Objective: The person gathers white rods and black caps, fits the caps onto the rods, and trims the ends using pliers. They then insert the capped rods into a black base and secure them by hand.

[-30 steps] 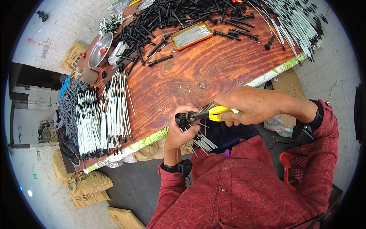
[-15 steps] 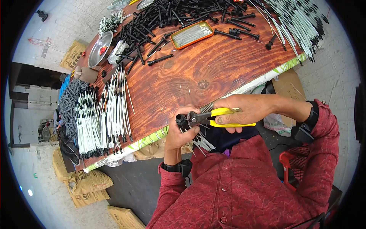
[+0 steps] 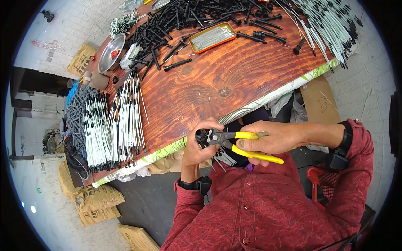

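My right hand (image 3: 261, 140) is closed around yellow-handled pliers (image 3: 268, 157), whose handles are spread apart. The dark jaws reach left to a black tubular plastic part (image 3: 201, 134) in my left hand (image 3: 198, 150). Fingers and thumb of the left hand wrap round this part, and its upper end shows a round opening. Several thin pale rods (image 3: 225, 157) stick out below the left hand, toward my lap. What exactly lies between the jaws is too small to tell. Both hands are just off the table's front edge.
On the wooden table (image 3: 184, 100) lie a heap of black plastic parts (image 3: 184, 16), an orange-rimmed tin (image 3: 212, 37) of thin pins and a metal bowl (image 3: 111, 54). Bundles of white rods (image 3: 125, 125) spread at the left, more white rods (image 3: 322, 25) at the far right. Brown sacks (image 3: 98, 198) stand on the floor.
The pliers' handles have opened wider, and my right hand has moved slightly down with them. My left hand stays nearly in place with the black part.
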Motion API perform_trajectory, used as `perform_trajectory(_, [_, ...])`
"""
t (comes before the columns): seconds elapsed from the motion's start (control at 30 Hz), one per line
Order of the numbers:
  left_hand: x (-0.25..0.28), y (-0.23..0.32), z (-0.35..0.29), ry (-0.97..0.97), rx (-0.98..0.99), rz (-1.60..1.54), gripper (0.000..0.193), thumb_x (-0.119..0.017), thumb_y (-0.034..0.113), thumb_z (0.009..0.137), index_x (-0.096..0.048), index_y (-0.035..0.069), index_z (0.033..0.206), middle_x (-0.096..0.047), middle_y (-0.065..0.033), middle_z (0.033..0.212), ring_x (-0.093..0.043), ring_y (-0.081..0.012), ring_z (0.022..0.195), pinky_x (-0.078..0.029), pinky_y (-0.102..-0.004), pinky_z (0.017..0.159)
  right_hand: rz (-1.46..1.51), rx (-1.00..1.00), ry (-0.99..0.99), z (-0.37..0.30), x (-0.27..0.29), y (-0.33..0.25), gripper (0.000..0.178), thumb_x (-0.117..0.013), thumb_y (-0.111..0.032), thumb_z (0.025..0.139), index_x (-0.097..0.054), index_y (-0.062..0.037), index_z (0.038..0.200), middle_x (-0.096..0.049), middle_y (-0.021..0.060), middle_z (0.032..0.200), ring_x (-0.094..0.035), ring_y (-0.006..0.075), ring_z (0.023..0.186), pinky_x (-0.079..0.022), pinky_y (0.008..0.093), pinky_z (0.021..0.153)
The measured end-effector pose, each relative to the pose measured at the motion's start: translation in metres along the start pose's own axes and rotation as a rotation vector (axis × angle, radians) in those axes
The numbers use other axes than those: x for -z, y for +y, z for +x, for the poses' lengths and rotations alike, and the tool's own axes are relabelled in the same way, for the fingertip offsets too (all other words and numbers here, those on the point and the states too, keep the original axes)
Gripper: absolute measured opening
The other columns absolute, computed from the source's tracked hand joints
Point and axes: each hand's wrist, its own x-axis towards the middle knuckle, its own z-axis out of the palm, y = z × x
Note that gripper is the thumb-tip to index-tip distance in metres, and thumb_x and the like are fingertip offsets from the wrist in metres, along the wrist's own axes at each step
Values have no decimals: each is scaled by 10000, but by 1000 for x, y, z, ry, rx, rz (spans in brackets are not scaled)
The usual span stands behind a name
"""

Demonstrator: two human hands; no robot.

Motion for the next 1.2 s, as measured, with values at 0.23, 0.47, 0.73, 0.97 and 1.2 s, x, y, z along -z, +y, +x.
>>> perform_trajectory(0.23, [-10,9,6,20,10,52,406,-622,-64,687,-615,9,1087,-624,-89,1014,-561,-160,890,-452,-293,805,144,-44,70,-20,-15,-10,442,-481,-458,1041,-499,-24,1128,-637,118,901,-664,181,740,-567,309,659])
perform_trajectory(0.47, [-9,9,5,-84,-47,33,358,-625,-73,699,-606,19,1045,-601,-72,940,-552,-164,851,-445,-298,772,107,-142,-22,-28,-11,-23,482,-481,-494,1031,-496,-33,1171,-655,147,963,-708,234,818,-571,314,675])
perform_trajectory(0.73, [-6,8,4,-95,-38,4,305,-681,-55,728,-596,33,1008,-592,-61,922,-534,-172,845,-431,-314,750,-130,-149,-90,-23,10,-34,473,-460,-477,1043,-507,-35,1206,-672,146,975,-722,236,836,-578,318,659])
perform_trajectory(0.97, [-3,4,5,-47,-24,-40,279,-731,13,703,-596,30,947,-618,-107,884,-586,-198,829,-471,-327,734,-176,-118,-107,-13,16,-33,439,-452,-446,1054,-522,-33,1184,-670,132,955,-715,213,818,-573,301,652])
perform_trajectory(1.2, [3,2,2,-71,-26,-73,308,-685,-38,720,-599,33,1007,-586,-56,912,-519,-155,827,-419,-303,744,-197,-53,-49,-2,13,-25,401,-453,-417,1060,-522,-28,1134,-660,96,880,-679,162,726,-556,282,604])
